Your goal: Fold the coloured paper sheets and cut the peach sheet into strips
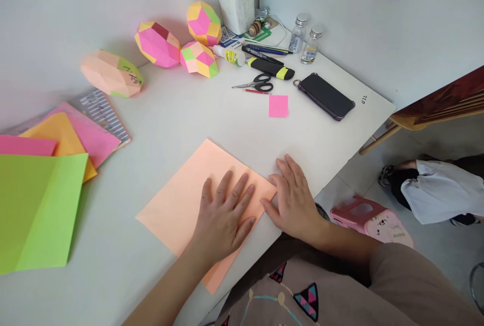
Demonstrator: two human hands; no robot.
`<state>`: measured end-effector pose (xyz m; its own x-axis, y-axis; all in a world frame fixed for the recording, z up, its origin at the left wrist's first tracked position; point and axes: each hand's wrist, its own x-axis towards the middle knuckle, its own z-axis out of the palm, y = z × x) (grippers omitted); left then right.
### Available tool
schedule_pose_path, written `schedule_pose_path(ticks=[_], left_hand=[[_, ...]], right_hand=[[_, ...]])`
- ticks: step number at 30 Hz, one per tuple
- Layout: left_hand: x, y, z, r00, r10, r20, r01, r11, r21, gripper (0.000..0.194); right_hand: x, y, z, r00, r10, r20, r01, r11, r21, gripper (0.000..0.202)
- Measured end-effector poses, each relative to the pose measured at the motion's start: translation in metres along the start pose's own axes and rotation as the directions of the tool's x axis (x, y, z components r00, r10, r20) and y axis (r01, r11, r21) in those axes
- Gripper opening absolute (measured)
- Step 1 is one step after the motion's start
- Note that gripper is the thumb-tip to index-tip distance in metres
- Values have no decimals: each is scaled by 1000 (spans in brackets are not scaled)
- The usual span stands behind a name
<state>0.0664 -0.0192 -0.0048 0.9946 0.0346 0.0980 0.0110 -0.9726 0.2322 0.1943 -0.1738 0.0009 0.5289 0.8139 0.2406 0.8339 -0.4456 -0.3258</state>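
Note:
A sheet of peach paper [177,190] lies at an angle on the white table, its near right edge close to the table's front edge. My left hand [225,220] rests flat on the sheet with its fingers spread. At the sheet's right corner is my right hand [293,197], its thumb apart from the other fingers and the fingertips about the paper's edge. A strip along the near right side looks folded or creased, partly covered by my left hand. Nothing shows gripped in either hand.
Coloured paper sheets [49,210] lie at the left. Several faceted paper shapes [157,44] stand along the wall. Scissors [260,83], a box cutter [271,68], a glue bottle [230,56], a pink sticky note [278,106] and a phone [325,95] lie farther back. A pink stool [370,217] stands below, right.

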Motion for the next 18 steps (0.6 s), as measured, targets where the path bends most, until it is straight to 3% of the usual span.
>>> schedule_pose_path(ticks=[10, 18], left_hand=[[0, -1, 0, 1000, 20, -18, -19, 1000, 23, 65], [-1, -1, 2, 999, 18, -31, -17, 999, 37, 62]], right_hand=[[4, 24, -5, 997, 78, -16, -79, 996, -39, 33], [-9, -10, -1, 1000, -26, -2, 26, 1000, -12, 33]])
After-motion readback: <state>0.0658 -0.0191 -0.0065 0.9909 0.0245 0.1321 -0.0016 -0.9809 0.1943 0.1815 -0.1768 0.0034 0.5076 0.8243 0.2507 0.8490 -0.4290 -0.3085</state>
